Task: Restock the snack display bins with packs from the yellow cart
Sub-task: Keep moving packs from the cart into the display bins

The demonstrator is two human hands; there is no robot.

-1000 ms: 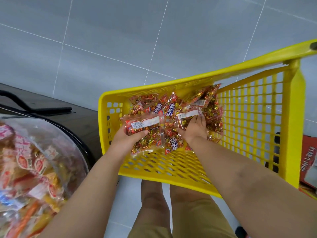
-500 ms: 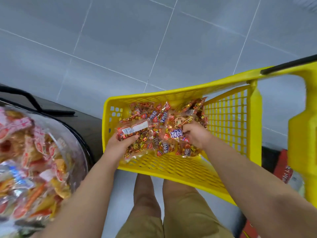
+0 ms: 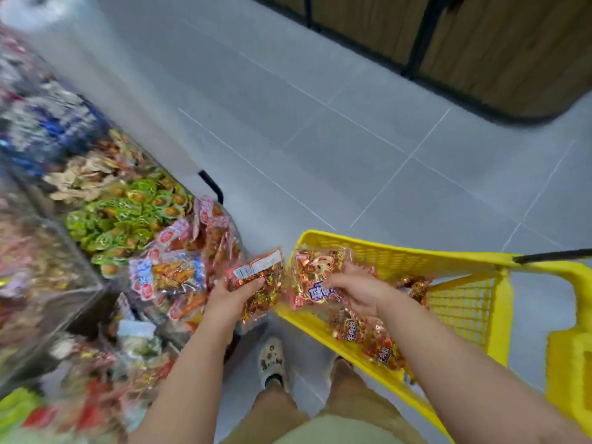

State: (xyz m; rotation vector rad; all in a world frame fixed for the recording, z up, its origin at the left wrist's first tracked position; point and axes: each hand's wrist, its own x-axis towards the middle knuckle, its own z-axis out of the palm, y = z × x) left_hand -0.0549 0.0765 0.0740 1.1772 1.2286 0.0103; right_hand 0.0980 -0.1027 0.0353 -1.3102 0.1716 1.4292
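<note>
- The left hand (image 3: 234, 296) grips one snack pack (image 3: 256, 283), now lifted clear of the yellow cart (image 3: 448, 261) and held just beside the display bins (image 3: 128, 219).
- The right hand (image 3: 355, 290) pinches a second pack (image 3: 315, 277) over the cart's rim.
- Dropping both into a bin looks next.

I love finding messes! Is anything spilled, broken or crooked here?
Nothing stands out. No packs lie on the floor. The left hand grips a labelled pack, the right hand a second pack; other packs lie in the yellow cart or heaped in the display bins. The blurred left edge is hard to judge.
</note>
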